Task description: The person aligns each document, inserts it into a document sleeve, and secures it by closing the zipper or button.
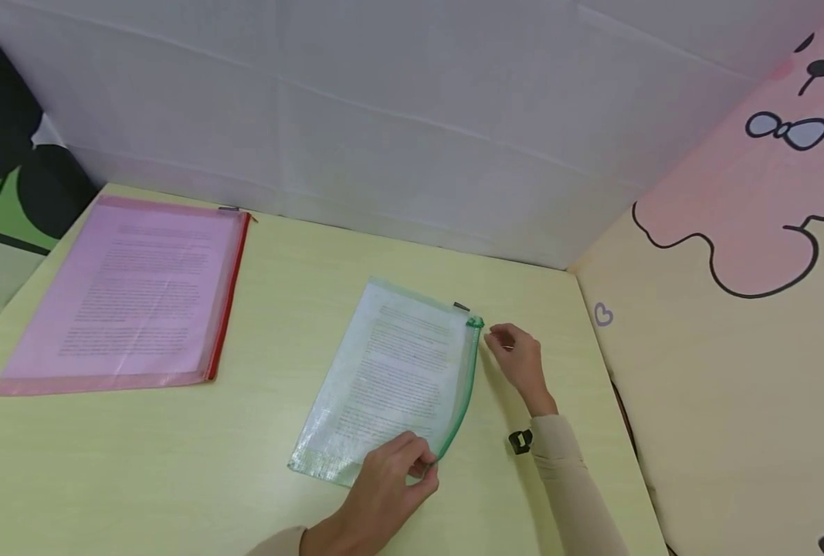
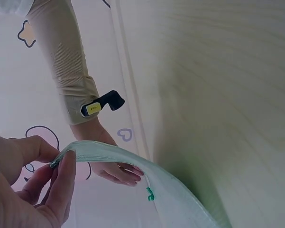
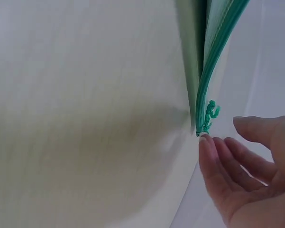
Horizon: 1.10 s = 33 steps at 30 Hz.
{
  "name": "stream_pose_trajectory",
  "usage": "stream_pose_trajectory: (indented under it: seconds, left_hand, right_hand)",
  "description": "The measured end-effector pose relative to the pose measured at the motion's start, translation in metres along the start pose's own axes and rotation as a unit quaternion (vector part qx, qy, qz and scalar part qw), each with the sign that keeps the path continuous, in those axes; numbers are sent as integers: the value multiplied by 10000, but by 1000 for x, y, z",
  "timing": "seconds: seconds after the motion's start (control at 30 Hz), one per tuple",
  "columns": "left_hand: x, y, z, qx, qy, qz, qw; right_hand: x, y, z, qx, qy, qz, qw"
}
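A clear zip document bag (image 1: 321, 462) with a green zip edge (image 1: 470, 378) holds a printed sheet (image 1: 398, 363). My left hand (image 1: 387, 483) pinches its near right corner between thumb and fingers. That corner is raised, and the zip edge bows in the left wrist view. At the far right corner is my right hand (image 1: 520, 359), its thumb apart from the fingers. In the right wrist view its fingertips (image 3: 205, 141) are right at the zip's end, just below a knotted green cord (image 3: 211, 116).
A pink zip document bag (image 1: 11, 386) with a red zip (image 1: 231, 297) and a printed page inside lies at the left of the pale table (image 1: 175, 471). White sheeting (image 1: 418, 131) stands behind. A panel with a pink cartoon figure (image 1: 738, 208) borders the right side.
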<state>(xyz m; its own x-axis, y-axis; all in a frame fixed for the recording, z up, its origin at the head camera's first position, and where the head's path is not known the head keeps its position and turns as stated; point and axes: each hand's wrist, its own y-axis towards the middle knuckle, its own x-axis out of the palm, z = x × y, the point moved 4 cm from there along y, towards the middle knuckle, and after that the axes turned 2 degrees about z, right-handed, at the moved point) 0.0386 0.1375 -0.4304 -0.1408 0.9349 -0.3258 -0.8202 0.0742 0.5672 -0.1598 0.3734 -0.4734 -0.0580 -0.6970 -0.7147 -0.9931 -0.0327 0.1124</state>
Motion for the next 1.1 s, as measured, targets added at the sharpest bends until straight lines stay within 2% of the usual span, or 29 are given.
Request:
stream_pose_trajectory:
  seconds: [0.13, 0.3, 0.5, 0.7, 0.83, 0.97, 1.1]
  left_hand:
    - [1, 1, 0, -70, 39, -10, 10000]
    - [4, 0, -3, -323, 1, -228, 9992]
    - [7, -2, -6, -532, -145, -575, 9968]
    - [9, -3, -6, -704, 0, -993, 9926]
    - [9, -3, -8, -768, 103, -1269, 9889]
    - [8, -3, -10, -826, 116, -1506, 9851]
    - [6, -2, -13, -1033, 123, -1792, 9783]
  right_hand:
    - [0, -24, -3, 534, -111, -235, 9982]
    - [9, -49, -8, 1194, 497, -804, 9883]
    - [17, -65, -12, 1378, 1040, -1010, 9798]
    - [22, -74, -10, 1757, 1437, -978, 9690]
    - [23, -76, -9, 1861, 1707, -920, 9632]
    - [23, -76, -9, 1875, 1855, -885, 9605]
    - [23, -76, -10, 1863, 1847, -887, 9609]
